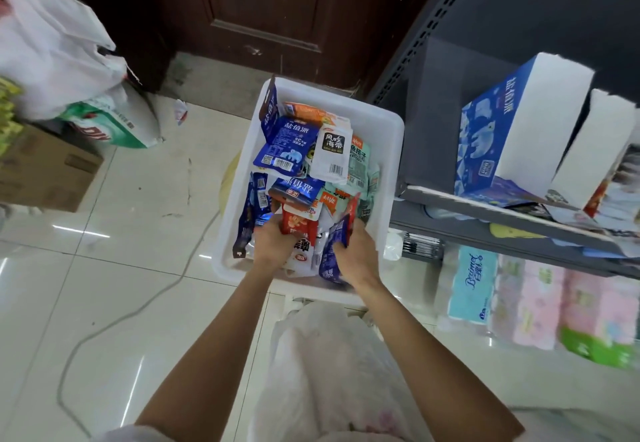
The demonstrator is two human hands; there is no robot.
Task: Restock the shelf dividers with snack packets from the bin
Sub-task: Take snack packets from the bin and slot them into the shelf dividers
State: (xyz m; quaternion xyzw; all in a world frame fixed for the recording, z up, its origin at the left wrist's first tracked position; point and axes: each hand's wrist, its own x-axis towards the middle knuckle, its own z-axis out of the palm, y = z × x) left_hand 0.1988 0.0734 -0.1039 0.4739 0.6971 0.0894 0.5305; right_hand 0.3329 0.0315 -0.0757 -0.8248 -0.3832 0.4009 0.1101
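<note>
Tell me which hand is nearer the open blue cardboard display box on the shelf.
Right. The right hand, gripping a dark blue packet in the white plastic bin, sits closer to the blue cardboard display box; the left hand is farther left.

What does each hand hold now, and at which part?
The left hand grips a red packet at its lower end. The right hand grips a dark blue packet along its right edge, inside the white bin.

Illumination even and fairly bright. Glossy floor tiles (114, 268) carry streaked white glare — strongest along the left edge. Dark wooden door (263, 9) at top is dim. Wide-angle distortion bends the shelf (485, 209) at right. Plastic bags (48, 47) top left and tissue packs (540, 306) appear blurred — centre sharper.
</note>
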